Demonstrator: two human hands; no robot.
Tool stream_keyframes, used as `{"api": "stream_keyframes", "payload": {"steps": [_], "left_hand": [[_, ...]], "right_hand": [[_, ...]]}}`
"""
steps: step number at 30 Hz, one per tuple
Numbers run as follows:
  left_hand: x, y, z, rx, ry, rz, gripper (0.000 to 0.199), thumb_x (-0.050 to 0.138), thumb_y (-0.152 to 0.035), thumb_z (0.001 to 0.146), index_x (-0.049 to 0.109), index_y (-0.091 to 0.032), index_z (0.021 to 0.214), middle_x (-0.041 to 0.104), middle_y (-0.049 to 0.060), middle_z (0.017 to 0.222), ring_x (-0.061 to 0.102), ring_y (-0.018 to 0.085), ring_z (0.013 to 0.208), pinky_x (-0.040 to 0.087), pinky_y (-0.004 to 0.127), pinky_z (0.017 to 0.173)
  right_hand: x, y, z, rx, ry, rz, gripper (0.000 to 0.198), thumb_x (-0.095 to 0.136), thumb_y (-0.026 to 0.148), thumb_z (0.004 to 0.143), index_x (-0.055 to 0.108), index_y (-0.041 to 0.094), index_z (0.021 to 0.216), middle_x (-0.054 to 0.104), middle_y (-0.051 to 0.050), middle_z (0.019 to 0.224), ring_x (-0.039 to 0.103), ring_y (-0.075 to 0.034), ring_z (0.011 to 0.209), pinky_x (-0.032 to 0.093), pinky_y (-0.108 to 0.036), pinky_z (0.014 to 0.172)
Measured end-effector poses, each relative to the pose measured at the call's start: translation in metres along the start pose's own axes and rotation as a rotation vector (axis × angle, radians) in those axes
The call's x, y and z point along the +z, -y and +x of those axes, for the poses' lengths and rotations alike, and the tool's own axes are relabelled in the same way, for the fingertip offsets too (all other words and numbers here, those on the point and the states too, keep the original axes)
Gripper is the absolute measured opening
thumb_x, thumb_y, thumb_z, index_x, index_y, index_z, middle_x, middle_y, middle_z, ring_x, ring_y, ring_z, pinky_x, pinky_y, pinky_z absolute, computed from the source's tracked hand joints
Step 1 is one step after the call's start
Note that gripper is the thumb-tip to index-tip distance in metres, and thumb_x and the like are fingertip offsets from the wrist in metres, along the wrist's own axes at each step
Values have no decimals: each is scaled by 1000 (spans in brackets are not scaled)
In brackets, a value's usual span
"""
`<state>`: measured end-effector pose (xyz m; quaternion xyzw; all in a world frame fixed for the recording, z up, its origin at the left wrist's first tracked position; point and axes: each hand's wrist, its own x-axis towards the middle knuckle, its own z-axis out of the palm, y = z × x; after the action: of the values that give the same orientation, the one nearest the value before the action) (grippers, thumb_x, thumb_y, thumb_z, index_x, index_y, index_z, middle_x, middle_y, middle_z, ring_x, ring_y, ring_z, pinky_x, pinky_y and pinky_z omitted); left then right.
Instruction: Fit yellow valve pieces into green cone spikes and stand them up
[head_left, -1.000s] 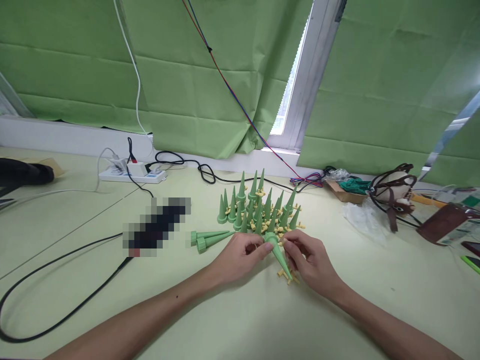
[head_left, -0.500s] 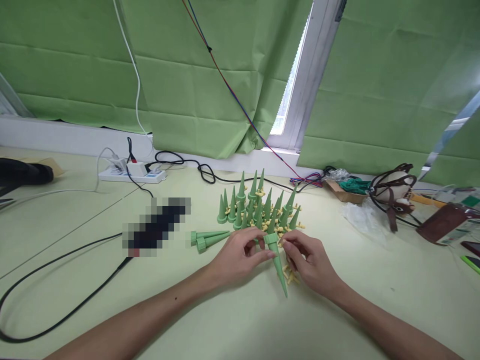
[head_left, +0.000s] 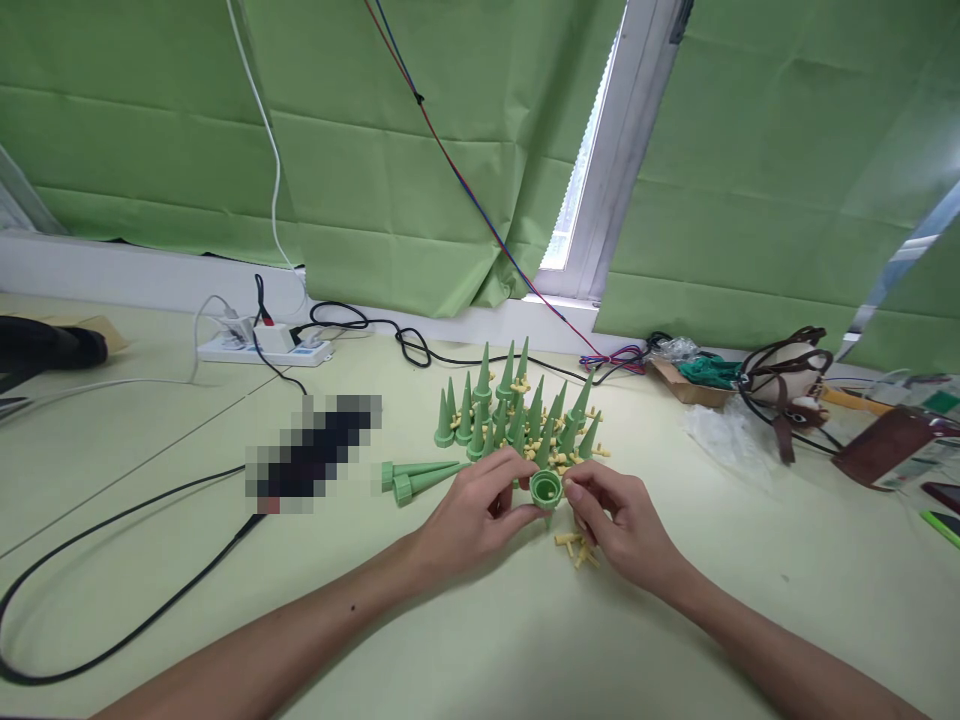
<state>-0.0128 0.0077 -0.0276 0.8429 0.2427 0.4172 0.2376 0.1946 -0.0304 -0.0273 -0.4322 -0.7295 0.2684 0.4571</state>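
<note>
My left hand (head_left: 487,505) grips a green watering spike (head_left: 546,488) by its collar, between thumb and fingers. The spike's round open end faces me, and a small yellow tip shows inside it. Fingers pinched at the collar's right side, my right hand (head_left: 616,515) holds a small yellow valve (head_left: 564,481), mostly hidden by the fingertips. Just below the hands, a few loose yellow valves (head_left: 577,548) lie on the table. Behind them several green spikes (head_left: 517,420) stand points up, with yellow valves at their bases. Two more green spikes (head_left: 420,480) lie flat to the left.
A blurred dark object (head_left: 315,450) with a black cable lies left. Farther back are a white power strip (head_left: 262,347) and tangled black cable (head_left: 412,345). At right are a cardboard box (head_left: 690,385), clear plastic bag (head_left: 724,435) and dark red case (head_left: 892,447).
The spike in my left hand has tilted: its point, which aimed down toward me, has swung away, and its open end now faces me. My right hand stays beside the collar.
</note>
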Motion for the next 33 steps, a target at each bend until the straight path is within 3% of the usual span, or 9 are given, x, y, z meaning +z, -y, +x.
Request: {"api": "stream_keyframes", "payload": {"steps": [12,19,25,30,33], "left_hand": [[0,5,0,226,17,113,25,54,-5,89,62,-16,109,56,4,94,44,6,59,37,19,53],[4,0,0,19,36,36,15,56,-14,88,57,-19,103,53,-1,84,42,6,57,34,18,52],[3,-1,0,-245,104,-56,13,57,-14,81,45,-20,82,41,-8,61,37,8,53,29,19,51],[1,-5,5,-355,127,-223,7,54,-21,88,51,-18,83,45,-6,65,37,8,53,28,20,49],[0,-8,7,-428,138,-295,28,48,-35,97,52,-17,76,46,-5,63,38,8,51,29,21,49]], "right_hand": [[0,-1,0,62,52,31,30,47,38,101,57,18,80,44,5,54,40,-10,44,33,-24,46],[2,0,-1,52,33,13,29,47,37,101,58,18,82,48,4,55,43,-10,46,35,-24,48],[2,1,-1,37,20,39,27,47,35,101,57,19,83,48,5,55,42,-10,46,36,-24,50],[2,1,0,29,1,84,24,48,33,101,58,19,85,47,5,57,41,-9,46,36,-23,48],[2,0,0,19,-17,100,23,48,32,101,59,19,85,48,5,59,42,-9,47,36,-23,48]]}}
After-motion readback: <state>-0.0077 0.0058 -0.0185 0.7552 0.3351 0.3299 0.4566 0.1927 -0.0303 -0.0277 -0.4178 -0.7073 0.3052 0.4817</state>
